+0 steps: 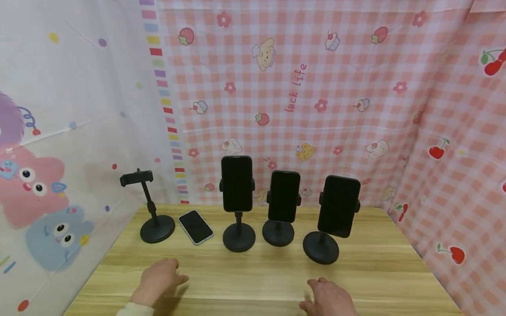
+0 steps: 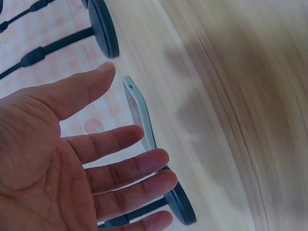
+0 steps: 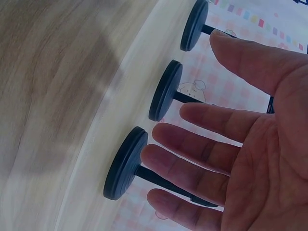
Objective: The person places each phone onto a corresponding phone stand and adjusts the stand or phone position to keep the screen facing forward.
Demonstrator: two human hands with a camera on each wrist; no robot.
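Observation:
My left hand (image 1: 159,281) hovers over the front left of the table, holding nothing; its fingers are spread in the left wrist view. Beyond it a smartphone (image 1: 195,227) with a pale edge lies flat, beside a black phone stand (image 1: 157,228) whose clamp carries no phone. Over the front right is my right hand (image 1: 329,298), fingers loosely extended and nothing in them. Three more black stands hold dark-screened phones upright: the left phone (image 1: 236,184), the middle phone (image 1: 283,196) and the right phone (image 1: 338,206), which leans slightly. Neither hand touches any of these.
The wooden table (image 1: 237,281) spreads between the hands and the row of stands. A pink checked cloth (image 1: 316,87) hangs behind it, with a white patterned cloth (image 1: 99,109) along the left and a cherry-print cloth (image 1: 466,175) along the right.

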